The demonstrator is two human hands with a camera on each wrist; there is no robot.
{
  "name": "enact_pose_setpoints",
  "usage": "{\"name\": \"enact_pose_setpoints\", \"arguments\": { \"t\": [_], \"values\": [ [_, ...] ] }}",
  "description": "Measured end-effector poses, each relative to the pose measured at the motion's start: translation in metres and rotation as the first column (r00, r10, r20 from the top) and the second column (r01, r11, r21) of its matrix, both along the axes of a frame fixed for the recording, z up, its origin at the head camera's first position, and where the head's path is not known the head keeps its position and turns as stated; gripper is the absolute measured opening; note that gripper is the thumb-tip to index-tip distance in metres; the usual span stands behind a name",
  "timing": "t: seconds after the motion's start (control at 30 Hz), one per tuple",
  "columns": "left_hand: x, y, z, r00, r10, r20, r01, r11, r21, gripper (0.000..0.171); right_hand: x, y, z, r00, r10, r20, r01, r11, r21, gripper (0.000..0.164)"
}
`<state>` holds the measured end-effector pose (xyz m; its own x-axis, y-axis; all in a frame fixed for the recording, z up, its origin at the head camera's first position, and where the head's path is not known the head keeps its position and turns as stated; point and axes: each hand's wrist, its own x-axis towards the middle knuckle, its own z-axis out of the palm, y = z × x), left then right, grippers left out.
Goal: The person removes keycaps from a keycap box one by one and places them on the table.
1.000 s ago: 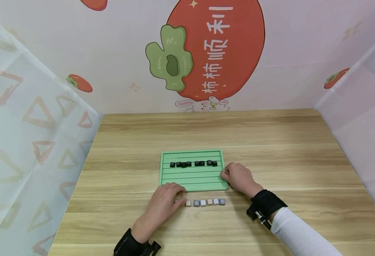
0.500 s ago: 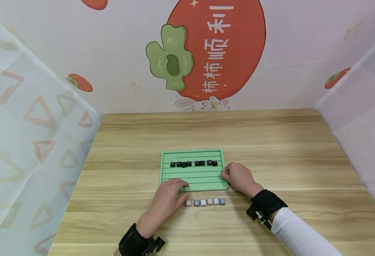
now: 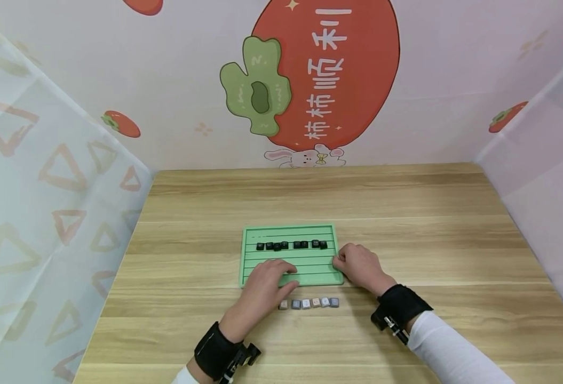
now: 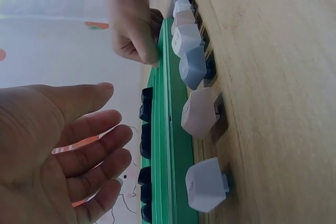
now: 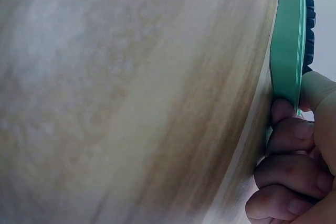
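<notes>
A green grooved board (image 3: 312, 268) lies on the table, with several black keycaps (image 3: 277, 247) in a broken row along one groove. My right hand (image 3: 359, 266) pinches the board's right edge, thumb on top and curled fingers at the side, as the right wrist view shows. Above the near part of the board is my left hand (image 3: 264, 285), fingers loosely bent and apart. Nothing is between those fingers in the left wrist view. On the wood before the board stand several grey, white and beige keycaps (image 3: 306, 304); a whitish keycap (image 4: 205, 184) is nearest in the left wrist view, covered by the hand in the head view.
The wooden table (image 3: 406, 213) meets a printed backdrop (image 3: 190, 80) behind it. Patterned sheets hang at the left and right sides. Both wrists wear black straps (image 3: 401, 306) with small cameras.
My left hand has moved right and a little farther from me, from the left end of the loose keycap row to over the board's near part. The right hand stays at the edge.
</notes>
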<state>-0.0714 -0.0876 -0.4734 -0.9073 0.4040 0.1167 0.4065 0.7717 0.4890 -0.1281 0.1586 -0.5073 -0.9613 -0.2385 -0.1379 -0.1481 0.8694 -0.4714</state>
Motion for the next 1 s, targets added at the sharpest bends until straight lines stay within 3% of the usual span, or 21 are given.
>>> {"name": "enact_pose_setpoints", "arguments": {
  "t": [0.37,0.7,1.0],
  "values": [
    [-0.007,0.014,0.000,0.998,0.045,-0.043,-0.047,0.998,-0.037,0.027,0.000,0.000,0.000,1.000,0.002,-0.007,-0.002,1.000,0.004,0.039],
    [-0.016,0.030,0.005,0.998,0.047,-0.038,-0.049,0.997,-0.052,0.032,-0.001,-0.001,0.000,1.000,-0.002,0.001,0.002,1.000,0.008,0.038],
    [-0.024,0.041,0.002,0.996,0.046,-0.081,-0.053,0.995,-0.088,0.030,-0.002,-0.001,-0.001,1.000,0.006,0.014,-0.006,1.000,0.010,0.038]
  ]
}}
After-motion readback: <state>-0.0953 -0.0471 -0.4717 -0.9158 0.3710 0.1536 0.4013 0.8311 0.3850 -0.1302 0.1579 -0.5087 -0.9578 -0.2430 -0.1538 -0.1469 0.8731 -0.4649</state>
